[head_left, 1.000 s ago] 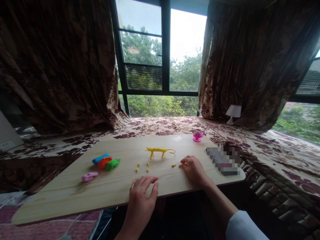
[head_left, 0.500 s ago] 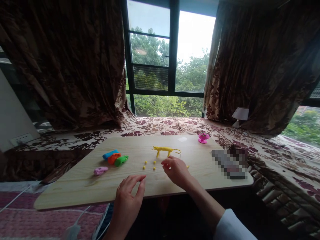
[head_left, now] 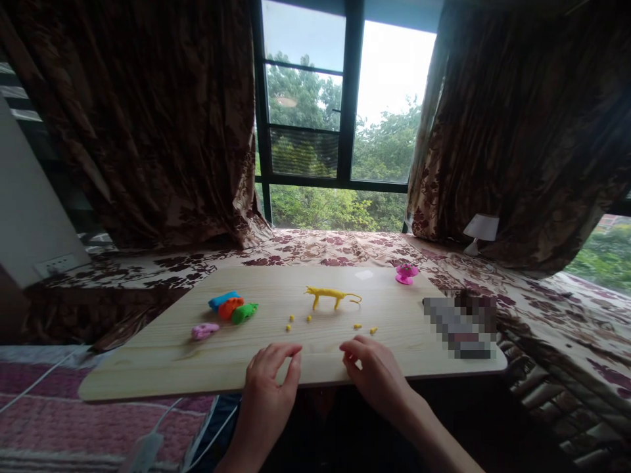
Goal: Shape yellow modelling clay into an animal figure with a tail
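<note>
My right hand hovers over the near edge of the table, its thumb and fingers pinched together. They appear to hold a small yellow clay ball, itself hidden by the fingers. To its left, my left hand hangs with thumb and index finger curved, a gap between them and nothing seen inside. Three small yellow clay balls lie beyond the left hand. A yellow clay animal with a long curled tail stands behind them. Two small yellow clay pieces rest just past my right hand.
Blue, orange and green clay lumps sit together at the left, with a pink clay lump nearer me. A magenta clay shape stands at the far right of the wooden table. A blurred-out object lies right.
My right hand has drawn back toward me, uncovering the two yellow pieces. One yellow ball is gone from the group on the table. My left hand keeps its pose; the view has shifted slightly.
</note>
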The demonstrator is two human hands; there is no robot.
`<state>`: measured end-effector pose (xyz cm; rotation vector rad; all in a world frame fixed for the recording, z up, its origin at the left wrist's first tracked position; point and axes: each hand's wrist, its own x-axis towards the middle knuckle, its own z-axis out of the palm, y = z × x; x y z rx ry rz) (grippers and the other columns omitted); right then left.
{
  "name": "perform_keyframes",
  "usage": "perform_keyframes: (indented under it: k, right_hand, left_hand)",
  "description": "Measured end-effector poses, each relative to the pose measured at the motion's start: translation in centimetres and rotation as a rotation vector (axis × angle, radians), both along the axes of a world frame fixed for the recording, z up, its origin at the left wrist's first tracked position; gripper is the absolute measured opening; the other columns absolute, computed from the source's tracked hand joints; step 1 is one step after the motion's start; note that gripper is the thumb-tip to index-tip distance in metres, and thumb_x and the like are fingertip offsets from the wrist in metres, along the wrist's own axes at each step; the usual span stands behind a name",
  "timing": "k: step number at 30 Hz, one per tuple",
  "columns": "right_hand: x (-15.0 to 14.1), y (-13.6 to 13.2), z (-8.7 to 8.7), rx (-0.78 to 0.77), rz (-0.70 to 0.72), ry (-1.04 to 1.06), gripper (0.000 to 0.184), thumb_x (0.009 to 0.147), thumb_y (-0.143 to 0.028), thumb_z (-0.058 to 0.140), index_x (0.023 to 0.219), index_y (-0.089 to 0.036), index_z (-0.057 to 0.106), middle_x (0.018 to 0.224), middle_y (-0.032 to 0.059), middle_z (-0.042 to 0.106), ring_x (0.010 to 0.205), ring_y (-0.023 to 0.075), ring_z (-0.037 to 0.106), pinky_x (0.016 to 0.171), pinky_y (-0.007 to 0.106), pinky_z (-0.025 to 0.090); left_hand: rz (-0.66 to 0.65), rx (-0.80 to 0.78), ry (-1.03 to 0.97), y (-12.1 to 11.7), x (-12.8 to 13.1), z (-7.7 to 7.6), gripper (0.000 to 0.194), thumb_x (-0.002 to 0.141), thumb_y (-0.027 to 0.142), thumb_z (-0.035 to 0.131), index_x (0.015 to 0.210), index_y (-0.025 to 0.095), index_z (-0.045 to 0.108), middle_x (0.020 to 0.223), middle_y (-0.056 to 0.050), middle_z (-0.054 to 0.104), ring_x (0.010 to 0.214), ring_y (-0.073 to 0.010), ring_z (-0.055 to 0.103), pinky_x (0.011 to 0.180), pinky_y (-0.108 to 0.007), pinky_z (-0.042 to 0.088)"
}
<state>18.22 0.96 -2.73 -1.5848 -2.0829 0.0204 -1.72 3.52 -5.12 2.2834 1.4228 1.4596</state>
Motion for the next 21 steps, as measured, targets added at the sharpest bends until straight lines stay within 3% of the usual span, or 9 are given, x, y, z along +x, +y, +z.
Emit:
perform_keyframes:
  k: [3,7,11,13,16,21]
  right_hand:
    - [2.8,-1.7,-0.7,0.03,-0.079,0.028,0.025,0.087,-0.015,0.044,0.104,-0.021,0.061,0.088,0.0029,0.064,0.082,0.0155,0.06,0.074,0.024,0.044]
    - [4.1,-1.7,-1.3,0.057,-0.115,0.031,0.025,0.087,-0.017,0.044,0.102,-0.023,0.063,0.089,0.0033,0.063,0.088,0.0177,0.057,0.078,0.026,0.042]
    - [4.5,-2.6,-1.7,0.062,-0.134,-0.002,0.024,0.089,-0.017,0.042,0.094,-0.024,0.065,0.09,0.0037,0.059,0.088,0.0191,0.052,0.081,0.029,0.04]
    - [4.9,-3.8,-1.9,0.058,-0.152,-0.046,0.027,0.086,-0.012,0.043,0.103,-0.023,0.061,0.096,0.0047,0.058,0.09,0.0202,0.05,0.082,0.03,0.039]
    - [5.2,-5.3,-2.1,0.047,-0.158,-0.114,0.047,0.078,-0.002,0.044,0.118,-0.024,0.053,0.105,0.0054,0.056,0.096,0.0216,0.047,0.085,0.031,0.037]
    - [4.8,-4.8,-1.9,0.019,-0.153,-0.155,0.052,0.074,0.003,0.041,0.117,-0.023,0.054,0.104,0.0058,0.056,0.097,0.0218,0.047,0.085,0.031,0.037]
  left_hand:
    - [-0.04,0.001,0.051,-0.3,2.1,-0.1,0.013,0.081,0.025,0.049,0.087,0.022,0.061,0.088,-0.003,0.065,0.091,-0.0212,0.058,0.085,-0.039,0.044]
    - [-0.065,0.03,0.16,-0.7,4.2,-0.6,0.015,0.08,0.019,0.048,0.085,0.023,0.062,0.085,-0.002,0.064,0.087,-0.0215,0.057,0.093,-0.045,0.037]
    - [-0.067,0.05,0.204,-0.9,4.5,-1.0,0.017,0.079,0.017,0.048,0.087,0.024,0.062,0.086,-0.002,0.064,0.087,-0.0205,0.057,0.098,-0.047,0.031]
    - [-0.069,0.048,0.207,-0.9,4.4,-1.2,0.017,0.08,0.017,0.048,0.087,0.024,0.061,0.087,-0.002,0.064,0.088,-0.0202,0.057,0.099,-0.046,0.031]
    - [-0.069,0.047,0.214,-1.0,4.3,-1.3,0.016,0.08,0.018,0.048,0.086,0.024,0.062,0.087,-0.002,0.063,0.088,-0.0199,0.057,0.1,-0.047,0.029]
    - [-0.067,0.054,0.221,-1.1,4.4,-1.1,0.016,0.08,0.018,0.048,0.086,0.024,0.062,0.087,-0.002,0.062,0.087,-0.0203,0.056,0.099,-0.047,0.031]
